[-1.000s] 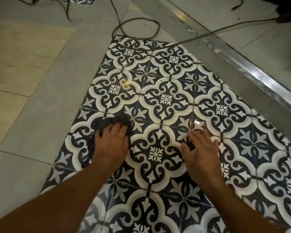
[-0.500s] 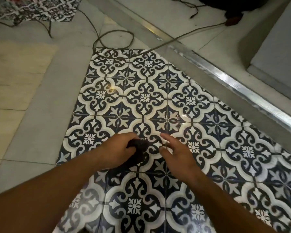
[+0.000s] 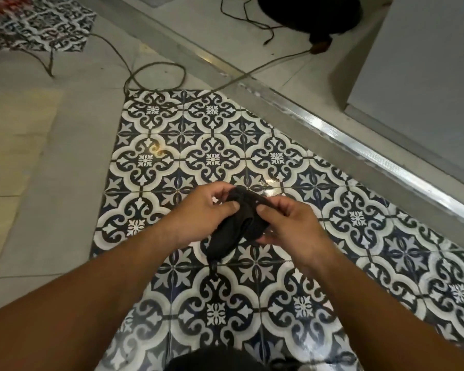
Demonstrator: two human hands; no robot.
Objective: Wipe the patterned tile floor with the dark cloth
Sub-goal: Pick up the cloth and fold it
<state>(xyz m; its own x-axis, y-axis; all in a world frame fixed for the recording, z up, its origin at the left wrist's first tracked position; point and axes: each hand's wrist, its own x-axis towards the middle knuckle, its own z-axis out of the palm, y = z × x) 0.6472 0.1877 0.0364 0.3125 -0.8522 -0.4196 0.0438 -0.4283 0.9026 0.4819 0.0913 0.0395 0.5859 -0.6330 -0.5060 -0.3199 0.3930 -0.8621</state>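
Observation:
The dark cloth [image 3: 237, 226] hangs bunched in the air above the patterned tile floor [image 3: 212, 156], its lower end dangling toward the tiles. My left hand [image 3: 198, 212] pinches its upper left side between thumb and fingers. My right hand [image 3: 287, 223] grips the right side, thumb on top. Both hands are lifted off the floor, close together, over the middle of the blue-and-white tiles. A wet glint shows on the tiles just beyond the cloth.
A long cord [image 3: 156, 73] loops across the grey floor at the far edge of the tiles. A metal door track [image 3: 359, 135] runs diagonally at the right. A white cabinet [image 3: 426, 62] stands far right, a dark round object [image 3: 308, 12] at top, a patterned mat [image 3: 38, 25] at top left.
One second ago my left hand pressed the cloth flat on the tiles and my right hand lay on the floor. Both hands have since lifted, and now both hold the cloth in the air.

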